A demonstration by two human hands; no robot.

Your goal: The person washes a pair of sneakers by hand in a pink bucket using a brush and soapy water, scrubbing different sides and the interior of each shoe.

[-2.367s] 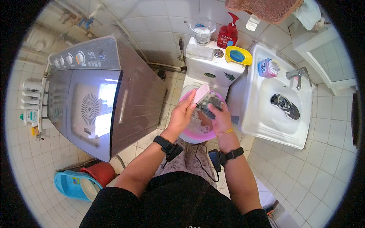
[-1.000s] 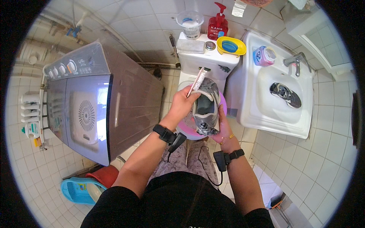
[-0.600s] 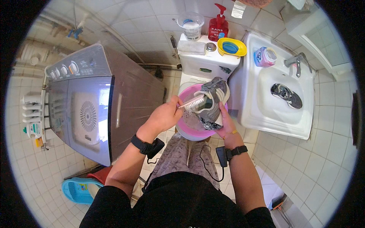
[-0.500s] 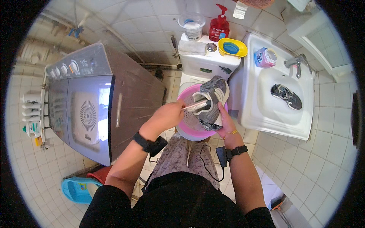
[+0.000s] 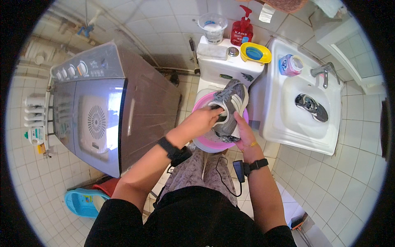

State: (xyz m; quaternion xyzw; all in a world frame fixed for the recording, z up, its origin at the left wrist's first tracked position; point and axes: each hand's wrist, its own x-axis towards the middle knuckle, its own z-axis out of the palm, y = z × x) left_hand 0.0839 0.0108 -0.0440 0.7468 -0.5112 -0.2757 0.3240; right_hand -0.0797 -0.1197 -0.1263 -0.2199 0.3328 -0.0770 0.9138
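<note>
A grey sneaker [image 5: 230, 96] with pale side stripes is tilted over a pink basin [image 5: 217, 144] of sudsy water. My right hand [image 5: 246, 132] grips it along the sole side near its lower end. My left hand [image 5: 205, 120] is closed, its fingertips at the shoe's opening. The brush it held half a second ago is now almost wholly hidden by the fingers and the shoe. A matching dark sneaker [image 5: 311, 108] lies in the white sink [image 5: 284, 119] to the right.
Behind the basin, the toilet tank [image 5: 214, 73] carries a clear tub [image 5: 213, 31], a red pump bottle [image 5: 242, 31] and a yellow soap dish [image 5: 265, 56]. A washing machine [image 5: 152, 94] stands left. On the sink are a pink-and-blue container [image 5: 290, 66] and a faucet [image 5: 325, 71].
My left hand has moved right, up to the shoe's opening, taking the brush deeper inside. My right hand keeps its grip on the sneaker. The whole view has shifted slightly.
</note>
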